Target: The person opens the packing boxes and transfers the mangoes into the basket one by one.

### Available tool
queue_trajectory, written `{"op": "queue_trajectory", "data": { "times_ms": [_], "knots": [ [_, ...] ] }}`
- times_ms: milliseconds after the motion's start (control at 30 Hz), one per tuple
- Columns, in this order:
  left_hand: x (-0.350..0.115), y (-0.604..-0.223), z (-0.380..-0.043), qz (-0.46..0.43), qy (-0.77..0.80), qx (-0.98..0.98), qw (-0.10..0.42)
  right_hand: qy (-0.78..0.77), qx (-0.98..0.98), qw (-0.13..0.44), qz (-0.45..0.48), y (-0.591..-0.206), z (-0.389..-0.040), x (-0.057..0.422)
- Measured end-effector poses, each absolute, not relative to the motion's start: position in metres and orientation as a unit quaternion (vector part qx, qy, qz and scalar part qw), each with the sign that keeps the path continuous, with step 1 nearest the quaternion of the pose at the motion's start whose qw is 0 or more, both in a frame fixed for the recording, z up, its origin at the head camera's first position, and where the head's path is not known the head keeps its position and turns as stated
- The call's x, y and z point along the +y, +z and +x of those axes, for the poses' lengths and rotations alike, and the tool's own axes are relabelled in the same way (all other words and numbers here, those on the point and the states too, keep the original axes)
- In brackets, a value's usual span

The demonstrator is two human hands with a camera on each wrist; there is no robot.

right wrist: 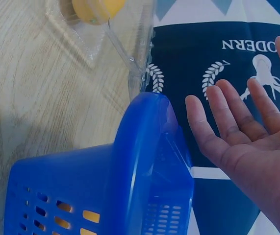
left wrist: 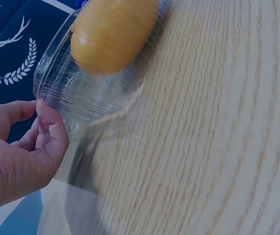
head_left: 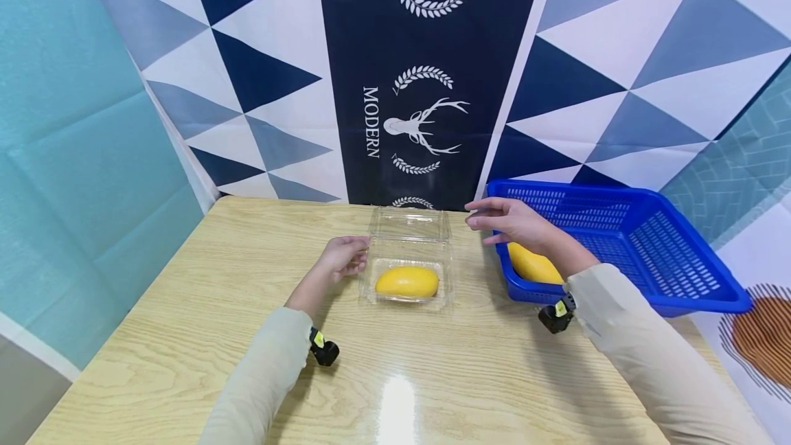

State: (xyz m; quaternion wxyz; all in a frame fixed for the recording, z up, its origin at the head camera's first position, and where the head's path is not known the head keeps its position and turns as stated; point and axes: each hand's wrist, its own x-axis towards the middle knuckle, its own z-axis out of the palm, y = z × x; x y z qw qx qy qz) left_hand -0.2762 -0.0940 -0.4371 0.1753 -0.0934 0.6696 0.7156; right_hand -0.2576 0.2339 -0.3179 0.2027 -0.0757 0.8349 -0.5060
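Yellow fruit [head_left: 406, 282] sits in clear container [head_left: 410, 250], lid up, on surface [head_left: 346, 390]; long axis side to side. Left hand [head_left: 343, 256], left of it and nearer, pinches container edge. Right hand [head_left: 516, 223], released, hovers by blue basket [head_left: 673, 253].

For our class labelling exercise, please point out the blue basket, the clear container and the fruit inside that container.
Blue basket [right wrist: 134, 152]: right wrist view, on its rim.
Clear container [head_left: 410, 225]: head view, on its open lid.
Yellow fruit [head_left: 406, 282]: head view, mid-body.
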Motion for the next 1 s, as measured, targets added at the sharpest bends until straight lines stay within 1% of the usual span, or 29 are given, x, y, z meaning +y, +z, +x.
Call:
{"op": "queue_trajectory", "data": {
  "times_ms": [467, 1000],
  "knots": [
    [-0.092, -0.435, -0.276, -0.096, 0.716, 0.668, 0.179, -0.508, 0.833, 0.205, -0.079, -0.322, -0.261, 0.225],
    [-0.093, -0.435, -0.275, -0.088, 0.709, 0.675, 0.183, -0.520, 0.820, 0.216, -0.104, -0.325, -0.261, 0.211]
  ]
}}
